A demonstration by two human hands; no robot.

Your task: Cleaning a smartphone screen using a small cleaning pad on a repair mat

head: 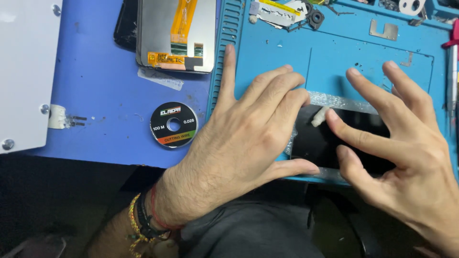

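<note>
A flat black glass phone screen panel lies on the blue silicone repair mat, near the mat's front edge, its long axis running left to right across the view. Strips of clear film or adhesive residue show along its far edge, and a small white rolled lump of glue sits on the glass near its top left.

The left hand lies flat, fingers spread wide, pressing on the panel's left end, thumb along the near edge. The right hand hovers over the right end, fingers splayed and holding nothing, its index fingertip just beside the white lump.

The panel looks thin, stiff, slick and brittle; it would likely crack if bent, so it is best held by its long edges or pinned flat, as here.

To the left, on the darker blue surface, rest a round black spool of cutting wire and a display assembly with an orange flex cable, face down. Small metal parts lie at the mat's far side.
</note>
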